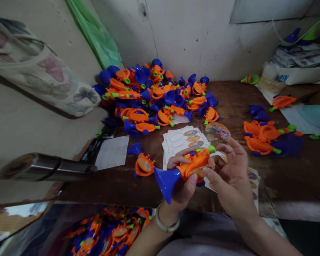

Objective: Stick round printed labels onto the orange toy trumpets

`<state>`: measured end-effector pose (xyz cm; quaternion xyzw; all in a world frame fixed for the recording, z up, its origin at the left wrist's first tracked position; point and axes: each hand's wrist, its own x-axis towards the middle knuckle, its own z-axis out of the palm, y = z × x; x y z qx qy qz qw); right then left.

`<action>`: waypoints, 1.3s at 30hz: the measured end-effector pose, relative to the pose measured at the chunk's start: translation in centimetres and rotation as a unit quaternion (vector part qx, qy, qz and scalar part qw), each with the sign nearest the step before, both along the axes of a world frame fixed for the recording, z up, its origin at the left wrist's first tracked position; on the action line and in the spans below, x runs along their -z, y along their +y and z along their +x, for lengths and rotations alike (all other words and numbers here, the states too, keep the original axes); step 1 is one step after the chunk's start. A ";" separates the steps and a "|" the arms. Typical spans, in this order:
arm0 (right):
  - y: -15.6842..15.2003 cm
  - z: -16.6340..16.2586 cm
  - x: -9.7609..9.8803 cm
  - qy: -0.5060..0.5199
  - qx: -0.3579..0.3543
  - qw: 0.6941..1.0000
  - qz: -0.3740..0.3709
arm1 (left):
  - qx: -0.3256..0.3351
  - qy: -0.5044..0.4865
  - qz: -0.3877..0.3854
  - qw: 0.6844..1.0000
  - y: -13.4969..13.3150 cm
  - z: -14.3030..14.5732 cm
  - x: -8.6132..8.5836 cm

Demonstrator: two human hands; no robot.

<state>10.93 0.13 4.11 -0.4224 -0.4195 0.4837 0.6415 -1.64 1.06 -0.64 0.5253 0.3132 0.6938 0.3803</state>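
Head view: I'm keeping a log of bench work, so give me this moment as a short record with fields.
Held item: orange toy trumpet with a blue bell
Left hand: grips the trumpet; bangle on the wrist
Right hand: fingertips at the trumpet's side
Sticker sheets: stacked on the table, behind the trumpet
Trumpet pile: back of the table, against the wall
More trumpets: below the table's front edge

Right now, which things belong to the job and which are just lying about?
Likely the job's:
orange plastic toy trumpet with blue bell, in the left hand
white sheets with oval stickers

Likely just lying about:
silver metal cylinder
white butterfly-print bag
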 end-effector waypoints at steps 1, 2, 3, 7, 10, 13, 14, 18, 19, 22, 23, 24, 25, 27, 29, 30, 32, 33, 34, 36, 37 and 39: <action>0.0 0.0 0.0 -0.003 0.000 1.000 -0.002 | 0.003 -0.002 -0.002 1.000 -0.1 0.0 0.0; 0.0 0.0 0.0 -0.007 0.001 1.000 -0.004 | 0.007 -0.004 -0.003 1.000 -0.1 -0.1 0.1; 0.0 0.0 0.1 -0.010 0.002 1.000 -0.006 | 0.012 -0.006 -0.005 1.000 -0.2 -0.1 0.1; -0.1 0.0 0.2 -0.015 0.003 1.000 -0.002 | 0.016 -0.011 -0.009 1.000 -0.2 0.0 0.2; -0.1 -0.1 0.2 -0.020 0.002 1.000 -0.001 | 0.015 -0.024 -0.008 1.000 -0.1 0.1 0.3; -0.1 -0.2 0.1 -0.031 0.008 0.999 -0.005 | 0.010 -0.030 -0.020 0.999 -0.1 0.3 0.5; -0.1 -0.3 0.1 -0.036 0.011 0.999 -0.002 | 0.007 -0.031 -0.025 0.999 -0.1 0.3 0.6; -0.2 -0.4 0.1 -0.066 0.035 0.996 0.045 | -0.010 -0.060 -0.030 0.998 -0.4 0.5 0.6; -0.2 -0.5 0.1 -0.080 0.046 0.994 0.065 | -0.015 -0.064 -0.031 0.997 -0.4 0.5 0.6; -0.1 -0.7 0.2 -0.134 0.094 0.979 0.122 | -0.017 -0.051 -0.036 0.998 -0.6 0.6 0.3; 0.0 -0.8 0.3 -0.152 0.114 0.971 0.142 | -0.016 -0.047 -0.039 0.998 -0.7 0.6 0.2; 0.2 -0.8 0.3 -0.169 0.133 0.963 0.162 | -0.017 -0.046 -0.040 0.998 -0.7 0.6 0.1; 0.4 -0.8 0.4 -0.181 0.148 0.956 0.177 | -0.018 -0.048 -0.042 0.998 -0.7 0.6 0.1; 0.7 -0.7 0.5 -0.194 0.161 0.949 0.190 | -0.021 -0.052 -0.049 0.997 -0.8 0.6 -0.1; 0.9 -0.6 0.6 -0.196 0.158 0.952 0.176 | -0.021 -0.059 -0.051 0.997 -0.8 0.6 -0.1; 0.9 -0.6 0.7 -0.197 0.156 0.954 0.166 | -0.021 -0.062 -0.052 0.997 -0.8 0.5 -0.2; 0.9 -0.5 0.7 -0.199 0.155 0.956 0.152 | -0.023 -0.067 -0.053 0.996 -0.9 0.5 -0.1; 0.9 -0.5 0.7 -0.198 0.153 0.957 0.146 | -0.023 -0.068 -0.053 0.996 -1.0 0.5 -0.1; 0.8 -0.6 0.7 -0.197 0.151 0.958 0.143 | -0.024 -0.068 -0.055 0.996 -1.0 0.5 -0.1; 0.7 -0.6 0.7 -0.197 0.147 0.959 0.137 | -0.028 -0.064 -0.060 0.996 -1.1 0.4 0.0; 0.7 -0.6 0.7 -0.199 0.145 0.960 0.137 | -0.031 -0.060 -0.062 0.996 -1.2 0.3 0.0; 0.7 -0.6 0.8 -0.203 0.143 0.959 0.137 | -0.041 -0.054 -0.064 0.996 -1.3 0.2 0.2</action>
